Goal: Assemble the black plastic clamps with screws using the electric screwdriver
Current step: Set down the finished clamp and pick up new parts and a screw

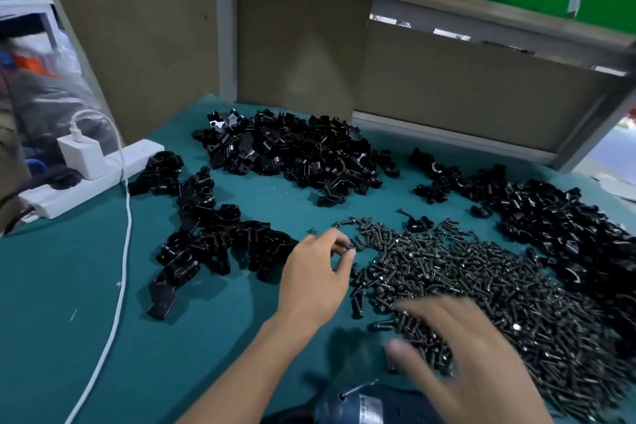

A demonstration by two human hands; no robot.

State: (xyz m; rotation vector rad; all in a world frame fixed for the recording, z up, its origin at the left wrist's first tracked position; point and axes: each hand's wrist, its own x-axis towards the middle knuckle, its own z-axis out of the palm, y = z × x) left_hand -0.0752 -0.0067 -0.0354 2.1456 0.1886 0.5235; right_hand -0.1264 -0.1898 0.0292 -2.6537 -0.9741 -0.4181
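The person is picking up a screw for the next clamp. The left hand is pinching one screw between thumb and forefinger at the left fringe of the screw pile, which is spreading toward the right edge of the tabletop. The right hand is hovering over the pile's near side, motion-blurred, with its fingers spread and apparently holding nothing. Lifting a single screw clear by its shank, without dragging neighbours along, is probably serving best here. A cluster of black clamps is lying just left of the pinching fingers. The electric screwdriver is lying at the near edge, beside the right forearm.
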